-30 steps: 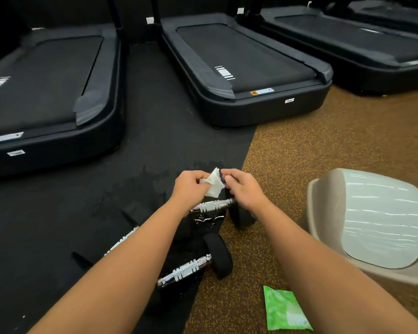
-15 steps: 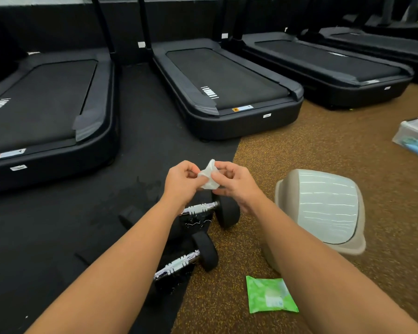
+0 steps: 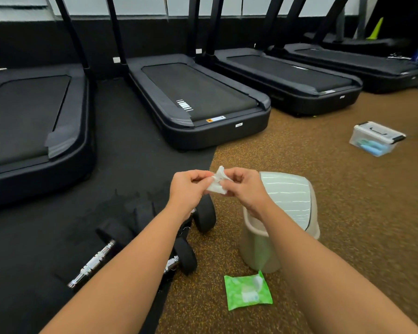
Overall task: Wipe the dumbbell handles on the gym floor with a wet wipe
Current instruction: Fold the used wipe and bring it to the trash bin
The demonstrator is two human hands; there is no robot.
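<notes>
**A:** The left hand [image 3: 188, 186] and the right hand [image 3: 244, 186] are both pinching the wet wipe [image 3: 217, 183]. Their fingers are curling round it, keeping it bunched in the air just left of the bin [image 3: 287, 196].

**B:** And the dumbbells [image 3: 204, 214]?

**A:** They are lying on the floor left of the bin, below the hands, with nothing touching them. One chrome handle [image 3: 92, 266] is showing farther left. The others are mostly hiding behind the left forearm.

**B:** So is any wiping happening?

**A:** Not now, since the wipe is hanging well above the handles. I am guessing it is being folded for a pass, or balled up for the bin. I cannot tell which handles are already clean.

**B:** Any spare wipes?

**A:** The green wipe packet [image 3: 246, 290] is lying on the floor near the bin, on its near side.
</notes>
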